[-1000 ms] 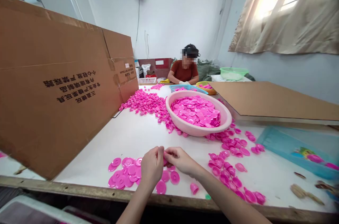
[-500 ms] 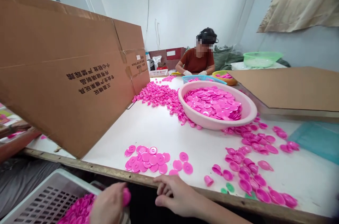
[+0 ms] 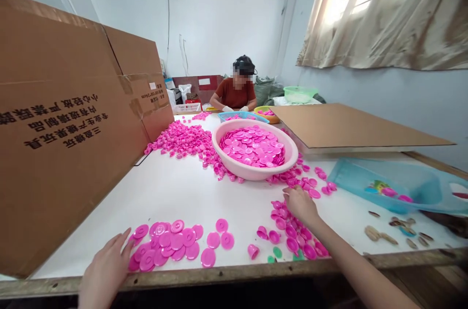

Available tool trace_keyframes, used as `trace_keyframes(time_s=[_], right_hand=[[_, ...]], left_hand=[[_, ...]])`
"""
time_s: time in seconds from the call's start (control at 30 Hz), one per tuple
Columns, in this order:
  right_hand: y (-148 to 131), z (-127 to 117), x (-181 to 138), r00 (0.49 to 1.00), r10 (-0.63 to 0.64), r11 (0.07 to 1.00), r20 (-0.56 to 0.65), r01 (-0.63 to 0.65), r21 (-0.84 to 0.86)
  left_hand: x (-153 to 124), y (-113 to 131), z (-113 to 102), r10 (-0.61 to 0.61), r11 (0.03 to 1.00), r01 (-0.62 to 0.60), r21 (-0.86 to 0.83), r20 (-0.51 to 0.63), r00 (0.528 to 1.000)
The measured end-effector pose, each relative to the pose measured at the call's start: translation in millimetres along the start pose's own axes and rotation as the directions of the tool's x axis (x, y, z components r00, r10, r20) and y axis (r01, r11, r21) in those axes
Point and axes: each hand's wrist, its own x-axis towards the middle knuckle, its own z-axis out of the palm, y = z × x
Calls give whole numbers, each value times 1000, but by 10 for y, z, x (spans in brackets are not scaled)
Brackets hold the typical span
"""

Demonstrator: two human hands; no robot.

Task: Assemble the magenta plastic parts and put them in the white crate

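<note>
My left hand [image 3: 106, 260] is at the table's front edge, fingers apart, with its fingertips at the left side of a spread of flat pink plastic discs [image 3: 177, 241]. Whether a disc is between its fingertips I cannot make out. Farther right, my right hand [image 3: 302, 205] reaches over a strip of pink plastic cups [image 3: 292, 244] with small pointed tips. Its index finger stretches out to the left; the other fingers are partly hidden, and no cup shows in its grip. A single pink cup [image 3: 253, 251] lies near the front edge.
A pink basin [image 3: 252, 172] full of discs stands mid-table beside a cup heap [image 3: 183, 138]. A large cardboard box [image 3: 73, 153] walls off the left. At right are a cardboard sheet [image 3: 361, 126], a blue tray [image 3: 351, 177] and shells [image 3: 373, 233]. A co-worker [image 3: 237, 92] sits opposite.
My view has turned right. My left hand has come up from the white basket to the discs; the pink piece in it no longer shows. My right hand has reached forward to the cups.
</note>
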Motion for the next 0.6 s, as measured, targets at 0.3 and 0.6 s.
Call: trace_keyframes(time_s=[0.3, 0.6], right_hand=[[318, 30, 174, 999, -17, 986, 40, 10, 167], [-863, 196, -63, 883, -433, 847, 183, 329, 417]], left_hand=[[283, 229, 237, 43, 999, -46, 18, 147, 988], [281, 1718, 13, 158, 660, -59, -749, 61, 986]])
